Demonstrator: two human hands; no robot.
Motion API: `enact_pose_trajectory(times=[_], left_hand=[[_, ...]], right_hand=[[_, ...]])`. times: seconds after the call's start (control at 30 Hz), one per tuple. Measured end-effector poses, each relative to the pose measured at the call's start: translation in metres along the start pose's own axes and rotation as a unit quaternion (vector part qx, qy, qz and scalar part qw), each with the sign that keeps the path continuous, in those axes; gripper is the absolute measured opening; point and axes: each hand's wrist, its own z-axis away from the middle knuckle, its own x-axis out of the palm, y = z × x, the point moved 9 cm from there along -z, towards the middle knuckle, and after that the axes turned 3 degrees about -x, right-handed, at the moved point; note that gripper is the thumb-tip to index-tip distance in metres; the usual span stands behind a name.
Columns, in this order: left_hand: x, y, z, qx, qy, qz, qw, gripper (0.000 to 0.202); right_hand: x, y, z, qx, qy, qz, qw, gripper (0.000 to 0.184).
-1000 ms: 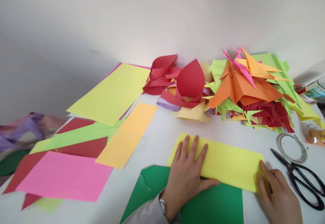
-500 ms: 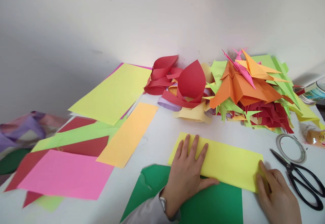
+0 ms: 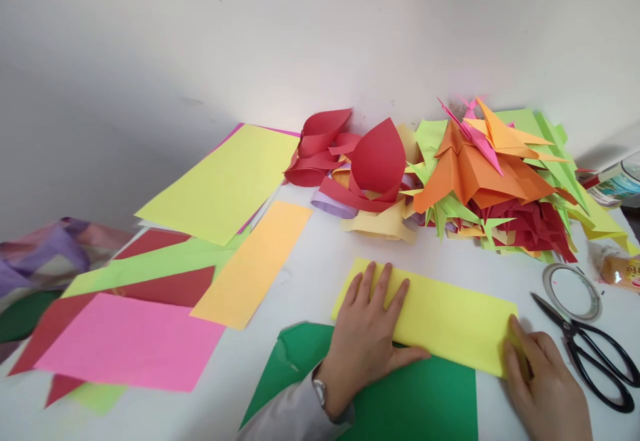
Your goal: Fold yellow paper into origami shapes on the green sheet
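Note:
A folded sheet of yellow paper (image 3: 450,314) lies flat on the table, its near edge overlapping a green sheet (image 3: 425,401). My left hand (image 3: 367,341) rests on the yellow paper's left part with fingers spread and thumb stretched along the near edge. At the right end of the paper, my right hand (image 3: 547,374) pinches the short edge between thumb and fingers. Close to the right hand lie black scissors (image 3: 585,344), blades pointing away to the left, and beyond them a roll of tape (image 3: 553,288).
Left on the table (image 3: 170,421) are a pink sheet (image 3: 140,341), an orange strip (image 3: 255,261) and a large yellow-green sheet (image 3: 220,181). Along the wall stand curled red paper shapes (image 3: 379,161) and a pile of folded paper pieces (image 3: 490,174). A packaged item (image 3: 620,271) sits far right.

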Motion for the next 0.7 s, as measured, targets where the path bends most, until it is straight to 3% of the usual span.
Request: enact_pose_trajectory(times=[0.7], left_hand=[[-0.0019, -0.0072, -0.0067, 0.031, -0.005, 0.008, 0.999, 0.100]], right_hand=[[0.0000, 0.0006, 0.0004, 0.001, -0.005, 0.004, 1.000, 0.049]])
